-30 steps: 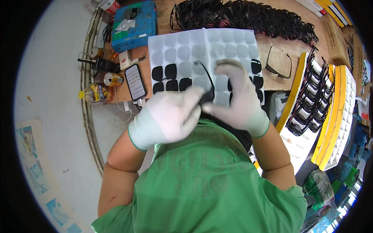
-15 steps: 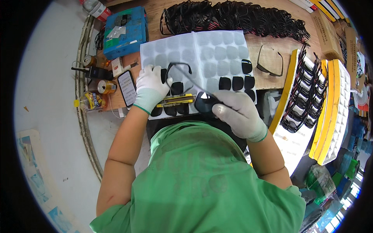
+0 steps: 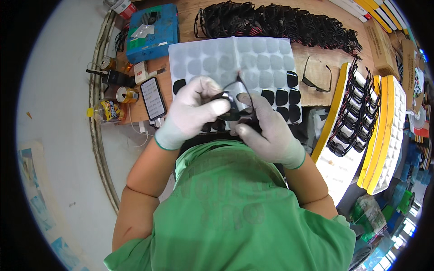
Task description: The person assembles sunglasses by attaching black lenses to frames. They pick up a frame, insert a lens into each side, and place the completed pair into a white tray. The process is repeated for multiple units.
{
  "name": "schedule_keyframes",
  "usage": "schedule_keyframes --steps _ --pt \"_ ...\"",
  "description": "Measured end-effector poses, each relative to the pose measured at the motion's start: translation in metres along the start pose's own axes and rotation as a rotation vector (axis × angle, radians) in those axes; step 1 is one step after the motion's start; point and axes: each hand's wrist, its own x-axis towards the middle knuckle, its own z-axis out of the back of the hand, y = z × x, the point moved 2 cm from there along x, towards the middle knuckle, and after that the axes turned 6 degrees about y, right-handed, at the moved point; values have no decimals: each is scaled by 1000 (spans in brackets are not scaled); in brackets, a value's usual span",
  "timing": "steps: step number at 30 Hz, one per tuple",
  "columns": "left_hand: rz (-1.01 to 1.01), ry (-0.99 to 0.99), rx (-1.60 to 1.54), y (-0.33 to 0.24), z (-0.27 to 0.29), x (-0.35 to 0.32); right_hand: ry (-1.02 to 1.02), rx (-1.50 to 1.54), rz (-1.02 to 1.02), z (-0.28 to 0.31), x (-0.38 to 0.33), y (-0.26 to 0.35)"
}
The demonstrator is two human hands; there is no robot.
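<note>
Tray (image 3: 331, 113) w/ blk frames (image 3: 350, 118) | L hand (image 3: 190, 109) pinching dk lens (image 3: 233, 107) | R hand (image 3: 276, 135) gripping specs (image 3: 254, 120)

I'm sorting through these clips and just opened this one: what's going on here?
A person in a green T-shirt is at a wooden table. Their white-gloved right hand holds a thin black glasses frame, while their white-gloved left hand pinches a dark, glossy lens at its front; whether the lens is seated cannot be told. Below lies a white sheet with grey rounded patches, dark rounded lenses on it. A long heap of black glasses frames lies beyond it.
</note>
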Motion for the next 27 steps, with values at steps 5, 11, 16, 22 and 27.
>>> schedule_keyframes --steps 5,11,16,22,27 --pt "52 11 -232 -3 -11 -8 4 85 -103 5 0 13" --pt "117 220 -340 -4 -10 -11 235 113 -42 7 1 8" --pt "145 242 -150 -5 -7 -16 265 136 -35 9 -5 -5" --pt "110 245 -149 -8 -13 -17 194 198 -71 1 -7 -10" --pt "17 167 -86 -7 -19 -18 95 89 -58 -1 -10 -8"
